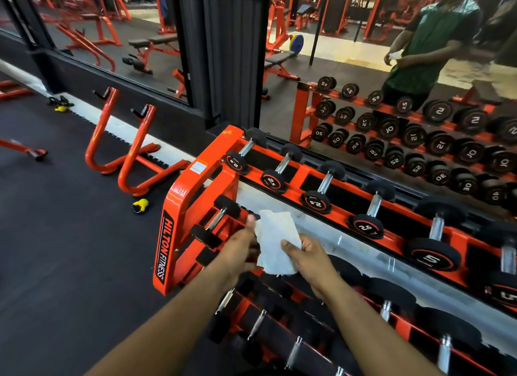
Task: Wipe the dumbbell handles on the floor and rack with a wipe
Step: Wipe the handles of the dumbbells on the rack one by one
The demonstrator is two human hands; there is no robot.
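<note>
- You face a mirror wall (349, 40) split by a black pillar (229, 54).
- Dark rubber floor (56, 249) lies at your left.
- Orange frames (126, 152) stand near the wall.
- The mirror reflects orange benches (151, 44).

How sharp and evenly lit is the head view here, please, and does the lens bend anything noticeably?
In the head view, the top-tier 2.5 dumbbells read sharply, while the left hand is motion-blurred beside the white wipe; the right hand is clearer. Wide-angle distortion bows the orange rack and the forearms. The mirror shows bright floor patches, and dumbbell handles carry small highlights.
</note>
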